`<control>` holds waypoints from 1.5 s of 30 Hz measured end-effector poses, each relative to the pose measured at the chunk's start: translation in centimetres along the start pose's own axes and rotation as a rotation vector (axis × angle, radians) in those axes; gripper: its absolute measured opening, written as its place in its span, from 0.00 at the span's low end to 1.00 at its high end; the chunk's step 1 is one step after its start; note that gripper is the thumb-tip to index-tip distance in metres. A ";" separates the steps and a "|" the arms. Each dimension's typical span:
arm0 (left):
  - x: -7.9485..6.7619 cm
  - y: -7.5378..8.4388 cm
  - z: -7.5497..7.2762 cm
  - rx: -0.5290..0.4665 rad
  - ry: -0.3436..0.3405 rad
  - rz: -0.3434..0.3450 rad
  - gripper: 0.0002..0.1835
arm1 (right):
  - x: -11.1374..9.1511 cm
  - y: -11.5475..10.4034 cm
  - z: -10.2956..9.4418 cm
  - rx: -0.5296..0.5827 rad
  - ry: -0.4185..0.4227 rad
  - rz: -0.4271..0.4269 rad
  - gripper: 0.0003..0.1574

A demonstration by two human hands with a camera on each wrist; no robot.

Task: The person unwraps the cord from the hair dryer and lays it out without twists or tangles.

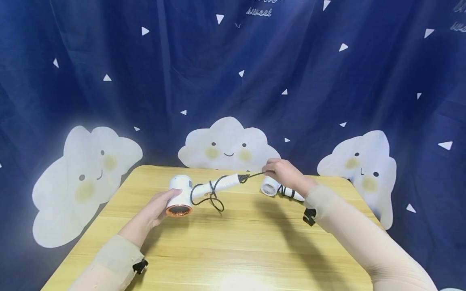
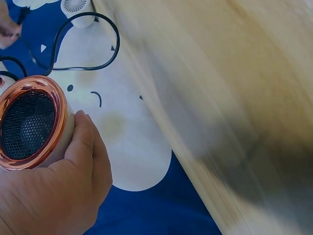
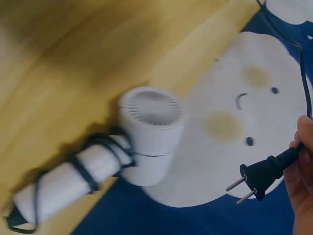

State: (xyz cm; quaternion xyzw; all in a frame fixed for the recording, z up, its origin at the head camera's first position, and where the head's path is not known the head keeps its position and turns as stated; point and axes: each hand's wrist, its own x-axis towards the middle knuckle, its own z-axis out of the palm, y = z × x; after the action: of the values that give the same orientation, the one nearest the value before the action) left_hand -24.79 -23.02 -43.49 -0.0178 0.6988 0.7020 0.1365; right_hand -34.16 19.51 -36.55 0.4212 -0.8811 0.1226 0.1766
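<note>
My left hand (image 1: 159,205) grips the head of a white hair dryer (image 1: 181,184), which is held above the table. Its copper-coloured ring (image 2: 59,110) surrounds a dark mesh in the left wrist view. The handle points to the right, with black cord (image 1: 217,202) looping loosely about it. My right hand (image 1: 287,174) pinches that cord close to its two-pin plug (image 3: 261,177), and the stretch from the handle's end to the fingers is drawn out. Beneath the right hand lies a second white hair dryer (image 3: 151,134), its black cord wound around the handle.
The wooden table (image 1: 225,250) reaches back to a dark blue curtain (image 1: 225,52) printed with clouds and triangles. The second dryer is near the table's back right edge. Black wrist devices (image 1: 309,217) sit on both sleeves.
</note>
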 end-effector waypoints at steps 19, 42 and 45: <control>0.0 0.5 -0.3 -0.001 0.036 -0.019 0.30 | -8.5 1.9 2.4 0.013 -0.150 0.064 0.10; -0.2 -0.1 -0.5 0.023 0.046 -0.018 0.30 | -13.0 2.8 2.8 0.108 -0.386 0.147 0.13; -0.1 -0.1 -0.5 0.010 0.050 -0.019 0.29 | -13.4 3.0 2.7 0.106 -0.405 0.157 0.15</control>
State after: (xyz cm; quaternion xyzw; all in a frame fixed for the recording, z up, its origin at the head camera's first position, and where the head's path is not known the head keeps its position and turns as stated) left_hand -24.71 -23.54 -43.58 -0.0413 0.7055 0.6963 0.1255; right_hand -29.23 29.71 -44.79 0.3759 -0.9211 0.0951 -0.0365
